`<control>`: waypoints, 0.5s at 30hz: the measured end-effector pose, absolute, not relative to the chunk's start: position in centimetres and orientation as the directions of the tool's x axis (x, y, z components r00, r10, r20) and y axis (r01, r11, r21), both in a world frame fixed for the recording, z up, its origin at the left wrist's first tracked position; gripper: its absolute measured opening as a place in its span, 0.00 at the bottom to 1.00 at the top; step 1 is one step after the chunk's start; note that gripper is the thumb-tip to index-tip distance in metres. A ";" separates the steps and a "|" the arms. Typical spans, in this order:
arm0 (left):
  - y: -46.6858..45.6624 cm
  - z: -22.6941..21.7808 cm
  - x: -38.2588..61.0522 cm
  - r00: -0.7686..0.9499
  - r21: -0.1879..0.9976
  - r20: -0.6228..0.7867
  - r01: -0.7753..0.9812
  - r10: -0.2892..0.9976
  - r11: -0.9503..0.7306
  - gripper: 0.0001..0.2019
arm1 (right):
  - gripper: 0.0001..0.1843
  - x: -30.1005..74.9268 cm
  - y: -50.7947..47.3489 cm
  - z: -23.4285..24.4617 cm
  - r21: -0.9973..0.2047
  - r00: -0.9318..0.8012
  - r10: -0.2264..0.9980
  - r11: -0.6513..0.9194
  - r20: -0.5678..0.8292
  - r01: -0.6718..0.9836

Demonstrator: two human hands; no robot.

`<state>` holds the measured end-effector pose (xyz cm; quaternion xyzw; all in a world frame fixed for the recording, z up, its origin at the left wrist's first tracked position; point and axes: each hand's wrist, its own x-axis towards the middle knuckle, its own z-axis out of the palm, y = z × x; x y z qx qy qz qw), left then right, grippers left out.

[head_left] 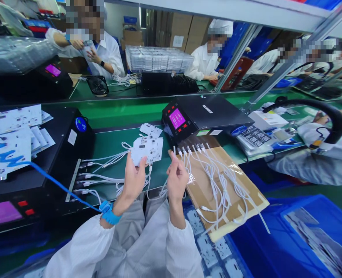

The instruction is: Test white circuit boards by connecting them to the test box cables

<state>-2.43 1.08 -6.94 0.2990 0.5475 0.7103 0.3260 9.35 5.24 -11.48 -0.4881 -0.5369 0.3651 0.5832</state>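
Observation:
My left hand (134, 175) grips a white circuit board (147, 150) by its lower left edge, thumb on top. A white cable (150, 175) hangs from a plug at the board's lower edge. Just behind it lie smaller white boards (151, 130) on the green bench. My right hand (177, 175) is closed in a pinch, right of the board and apart from it. A white tip shows above its fingers; whether they hold it cannot be made out. Beside that hand, white cables (213, 177) lie on a taped cardboard sheet (199, 200), plugs in a row at its far edge.
A black tester (205, 112) with a lit screen stands behind the cardboard. Another black box (75, 154) at left bears stacked boards (13, 119) and plugged cables. A blue coiled cord (52, 179) runs to my wristband (110, 212). Blue bins (275, 224) sit lower right. Co-workers sit opposite and at right.

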 end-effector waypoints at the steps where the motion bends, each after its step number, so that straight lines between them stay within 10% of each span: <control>1: 0.9 -7.1 -2.3 -0.603 0.974 0.076 -0.126 0.794 -0.189 0.22 | 0.29 9.3 5.5 -11.0 -0.963 0.140 0.954 0.256 0.265 0.083; 15: 0.1 -9.3 -1.2 -0.510 0.989 0.129 -0.002 0.850 -0.151 0.21 | 0.12 8.3 6.0 -9.2 -0.877 0.200 0.854 0.466 0.481 0.122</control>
